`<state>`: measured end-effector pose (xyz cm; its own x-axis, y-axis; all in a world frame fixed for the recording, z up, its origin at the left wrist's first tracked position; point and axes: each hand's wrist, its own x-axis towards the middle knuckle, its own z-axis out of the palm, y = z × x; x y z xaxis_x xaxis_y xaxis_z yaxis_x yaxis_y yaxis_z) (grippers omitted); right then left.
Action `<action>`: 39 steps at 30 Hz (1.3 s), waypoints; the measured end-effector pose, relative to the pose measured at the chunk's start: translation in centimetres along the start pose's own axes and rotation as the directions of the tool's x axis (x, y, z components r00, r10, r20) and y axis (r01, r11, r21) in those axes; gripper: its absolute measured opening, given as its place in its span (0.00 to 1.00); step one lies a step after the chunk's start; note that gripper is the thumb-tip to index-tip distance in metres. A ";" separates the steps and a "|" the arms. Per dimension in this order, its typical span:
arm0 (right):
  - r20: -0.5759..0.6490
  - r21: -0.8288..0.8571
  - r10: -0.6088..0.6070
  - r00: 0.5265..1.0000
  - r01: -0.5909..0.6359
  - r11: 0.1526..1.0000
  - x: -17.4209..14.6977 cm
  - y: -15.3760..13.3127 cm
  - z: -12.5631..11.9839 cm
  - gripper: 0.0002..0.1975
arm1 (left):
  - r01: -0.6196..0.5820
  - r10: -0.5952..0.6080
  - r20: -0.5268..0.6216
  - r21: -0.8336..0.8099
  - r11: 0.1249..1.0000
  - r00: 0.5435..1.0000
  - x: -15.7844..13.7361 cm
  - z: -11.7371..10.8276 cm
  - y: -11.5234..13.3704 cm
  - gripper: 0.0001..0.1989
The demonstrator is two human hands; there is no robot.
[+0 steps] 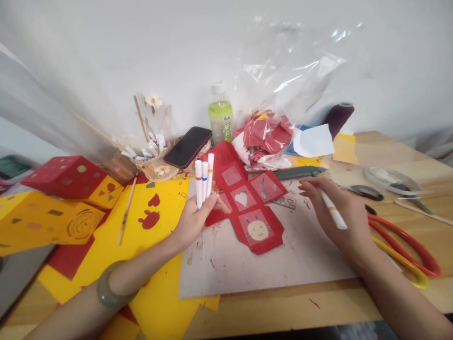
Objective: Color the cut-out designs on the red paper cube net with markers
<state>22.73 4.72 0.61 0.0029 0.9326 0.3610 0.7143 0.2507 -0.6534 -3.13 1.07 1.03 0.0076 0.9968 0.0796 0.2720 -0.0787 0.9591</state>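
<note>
The left hand (198, 215) grips three white markers (205, 182), probably light, rigid and smooth; hold these at mid-barrel. The red paper net (247, 211) lies on the pale board (226, 276), between the hands; it is likely light and easily creased; lift by solid edges; the right hand (341, 210) grasps an orange-banded marker (332, 210).

Seemingly a craft workspace: markers (204, 171), yellow paper (166, 264).
</note>
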 end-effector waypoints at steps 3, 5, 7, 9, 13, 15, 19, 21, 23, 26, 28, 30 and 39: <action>0.127 -0.303 -0.039 0.991 0.076 0.950 0.1 0.5 0.5 0.12 | 0.013 -0.013 -0.156 0.000 1.000 0.988 0.2 0.0 -0.5 0.16; 0.216 -0.258 -0.100 0.971 0.156 0.953 0.1 0.6 1.0 0.13 | 0.037 -0.042 -0.208 -0.028 0.999 0.977 0.3 0.1 -0.8 0.15; 0.236 -0.131 -0.142 0.961 0.176 0.976 0.0 0.5 1.3 0.12 | 0.052 -0.060 -0.201 -0.044 0.998 0.978 0.4 0.1 -1.0 0.15; 0.195 -0.011 -0.108 0.975 0.112 0.994 0.0 0.1 1.3 0.10 | 0.052 -0.060 -0.180 -0.051 0.997 0.982 0.4 0.2 -1.2 0.16; 0.168 0.151 0.020 0.986 -0.045 0.987 0.2 -0.6 1.4 0.08 | 0.054 -0.071 -0.169 -0.104 0.993 0.983 0.4 0.2 -1.5 0.16; 0.188 0.235 0.035 0.982 -0.079 0.969 0.4 -0.7 1.6 0.08 | 0.057 -0.081 -0.183 -0.132 0.990 0.980 0.4 0.2 -1.6 0.16; 0.086 0.401 0.059 0.995 -0.089 0.912 0.3 -1.3 1.6 0.09 | 0.054 -0.086 -0.214 -0.150 0.987 0.973 0.6 0.2 -1.8 0.15; 0.001 0.474 0.067 0.998 -0.059 0.878 0.0 -1.8 1.3 0.10 | 0.056 -0.092 -0.225 -0.159 0.986 0.970 0.7 0.1 -1.9 0.15; -0.057 0.544 0.075 0.996 -0.032 0.838 -0.2 -2.2 0.9 0.10 | 0.059 -0.098 -0.229 -0.170 0.984 0.968 0.7 0.0 -2.0 0.15; -0.100 0.638 0.122 0.987 -0.030 0.769 -0.3 -2.3 0.4 0.10 | 0.057 -0.098 -0.194 -0.204 0.977 0.976 0.6 0.0 -2.0 0.16; -0.107 0.699 0.158 0.982 -0.039 0.714 -0.2 -2.1 0.3 0.10 | 0.056 -0.094 -0.153 -0.237 0.970 0.984 0.5 0.1 -1.8 0.16; -0.092 0.755 0.175 0.980 -0.046 0.654 -0.1 -1.9 0.4 0.10 | 0.057 -0.093 -0.120 -0.267 0.962 0.988 0.4 0.2 -1.5 0.16; -0.006 0.843 0.220 0.976 -0.113 0.527 -0.1 -1.9 0.1 0.11 | 0.163 -0.192 -0.007 -0.498 0.852 0.981 0.0 0.2 0.2 0.17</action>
<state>21.30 4.17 1.71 0.1643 0.9632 0.2128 -0.2138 0.2454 -0.9456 -2.90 1.01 1.21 -0.0518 0.9933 -0.1036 -0.2466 0.0878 0.9651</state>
